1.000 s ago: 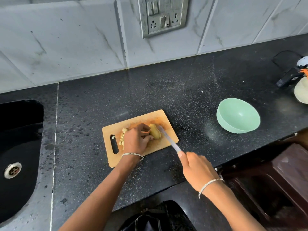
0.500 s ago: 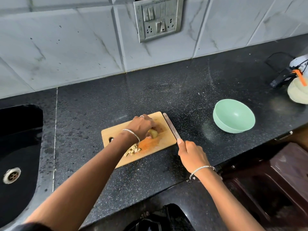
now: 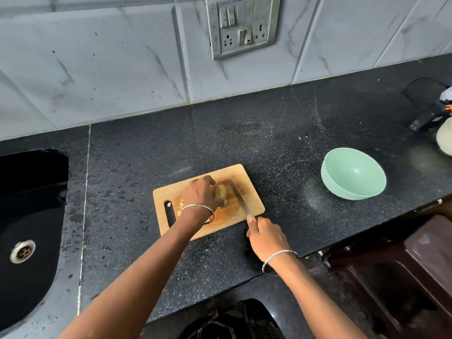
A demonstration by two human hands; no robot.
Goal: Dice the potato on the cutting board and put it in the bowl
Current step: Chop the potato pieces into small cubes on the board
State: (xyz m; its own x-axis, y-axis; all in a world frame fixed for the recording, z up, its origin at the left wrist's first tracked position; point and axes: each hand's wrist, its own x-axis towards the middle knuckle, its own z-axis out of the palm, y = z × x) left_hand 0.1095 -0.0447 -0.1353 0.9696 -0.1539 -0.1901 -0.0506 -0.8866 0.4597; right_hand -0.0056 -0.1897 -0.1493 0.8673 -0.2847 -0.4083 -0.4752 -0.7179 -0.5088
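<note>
Potato [image 3: 220, 192] on cutting board [image 3: 247, 174]; no legible writing.

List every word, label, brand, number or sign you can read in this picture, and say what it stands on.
None can be read.
switch and socket plate: no lettering shows.
black device at the right edge: a pale patch that may be a label, too small and blurred to read.
bowl, cutting board, knife: no print visible.
</note>
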